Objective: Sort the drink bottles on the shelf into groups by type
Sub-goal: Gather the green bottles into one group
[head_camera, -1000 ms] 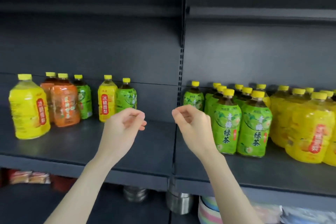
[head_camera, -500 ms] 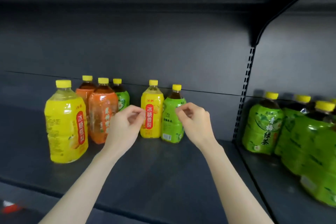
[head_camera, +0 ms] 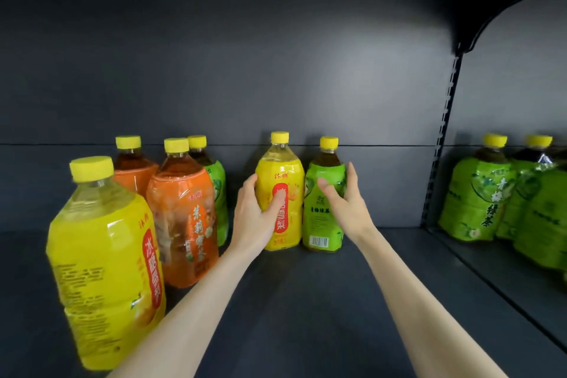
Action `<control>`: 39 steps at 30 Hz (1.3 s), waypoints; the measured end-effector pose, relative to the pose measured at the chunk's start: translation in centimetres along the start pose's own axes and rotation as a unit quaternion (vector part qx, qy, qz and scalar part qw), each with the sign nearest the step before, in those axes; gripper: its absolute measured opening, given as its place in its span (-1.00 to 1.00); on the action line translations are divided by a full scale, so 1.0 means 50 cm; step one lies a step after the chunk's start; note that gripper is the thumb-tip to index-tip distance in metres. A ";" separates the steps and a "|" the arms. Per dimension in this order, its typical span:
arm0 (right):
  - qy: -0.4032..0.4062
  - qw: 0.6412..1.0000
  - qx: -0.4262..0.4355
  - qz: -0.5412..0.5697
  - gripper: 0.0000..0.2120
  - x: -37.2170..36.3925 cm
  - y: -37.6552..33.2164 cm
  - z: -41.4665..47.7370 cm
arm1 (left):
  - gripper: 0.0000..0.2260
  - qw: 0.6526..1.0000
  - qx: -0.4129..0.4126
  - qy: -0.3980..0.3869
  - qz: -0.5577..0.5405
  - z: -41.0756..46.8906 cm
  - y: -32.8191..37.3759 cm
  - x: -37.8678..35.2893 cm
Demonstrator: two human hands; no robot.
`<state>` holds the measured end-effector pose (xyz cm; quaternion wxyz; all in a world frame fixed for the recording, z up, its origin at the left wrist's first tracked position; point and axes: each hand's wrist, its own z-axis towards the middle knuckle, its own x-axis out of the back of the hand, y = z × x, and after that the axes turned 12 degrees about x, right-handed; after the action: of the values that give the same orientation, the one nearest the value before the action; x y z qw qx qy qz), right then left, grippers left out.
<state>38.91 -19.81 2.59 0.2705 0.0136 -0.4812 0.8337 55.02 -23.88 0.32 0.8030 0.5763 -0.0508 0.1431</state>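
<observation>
Counting the bottles in the left bay, we find six, all with yellow caps: two yellow, two orange and two green. The big yellow bottle [head_camera: 106,261] stands nearest at the left; behind it are the two orange bottles [head_camera: 184,224] [head_camera: 135,172] and a green bottle [head_camera: 219,193] half hidden behind them. At the back wall the small yellow bottle [head_camera: 282,193] and the small green bottle [head_camera: 323,209] stand upright, touching. Our left hand [head_camera: 256,212] grasps the small yellow bottle; our right hand [head_camera: 345,199] wraps around the small green one. In the right bay we see at least three more green bottles [head_camera: 474,193], cut off by the frame edge. All stand on a dark grey shelf [head_camera: 306,301] with a matching back panel [head_camera: 276,70] and a slotted upright post [head_camera: 441,138] between the bays
</observation>
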 end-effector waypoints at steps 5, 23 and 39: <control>0.016 0.998 -0.016 -0.064 -0.08 0.018 0.009 0.004 | -0.49 0.999 -0.027 0.035 0.004 0.013 -0.019 -0.013; -0.002 0.999 0.000 0.036 -0.02 -0.021 -0.021 -0.046 | -0.70 0.995 -0.040 0.090 -0.032 -0.051 0.037 0.055; 0.020 0.998 0.032 0.056 -0.36 -0.021 -0.045 -0.073 | -0.28 0.953 -0.003 0.276 0.129 -0.058 0.045 0.162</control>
<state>41.69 -16.45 2.14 0.2326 -0.0213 -0.4486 0.8627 61.83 -19.09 3.43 0.7622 0.5006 0.0986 0.3985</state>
